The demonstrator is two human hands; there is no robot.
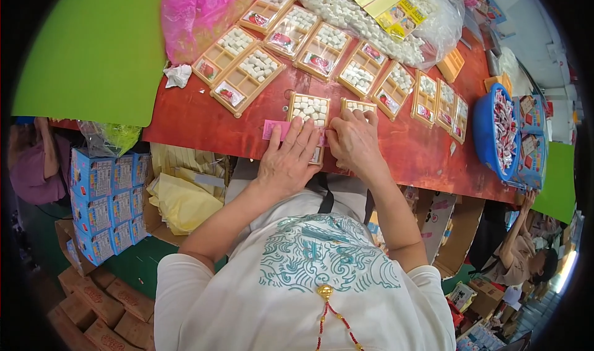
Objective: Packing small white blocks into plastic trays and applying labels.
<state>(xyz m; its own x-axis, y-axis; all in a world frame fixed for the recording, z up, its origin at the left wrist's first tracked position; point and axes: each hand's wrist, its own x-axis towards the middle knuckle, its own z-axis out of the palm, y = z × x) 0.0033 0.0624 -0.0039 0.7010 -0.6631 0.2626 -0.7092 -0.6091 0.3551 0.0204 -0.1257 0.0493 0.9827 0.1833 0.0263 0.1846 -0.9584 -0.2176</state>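
Observation:
My left hand (286,155) lies with fingers stretched over a small tan tray (309,99) of white cubes at the table's near edge. Under its fingertips, a pink paper slip (272,129) crosses the tray and sticks out to the left. My right hand (357,139) has its fingers curled in beside that tray's right side; whatever they pinch is hidden. Just beyond its knuckles sits a second tan tray (359,106) with white cubes, mostly covered by the hand.
Several filled trays (319,51) stand in a row across the red table (185,119). Behind them lie a plastic bag of white cubes (377,29) and a pink bag (192,17). At right stands a blue basin (497,131) of small wrapped pieces. Blue boxes (93,177) are stacked lower left.

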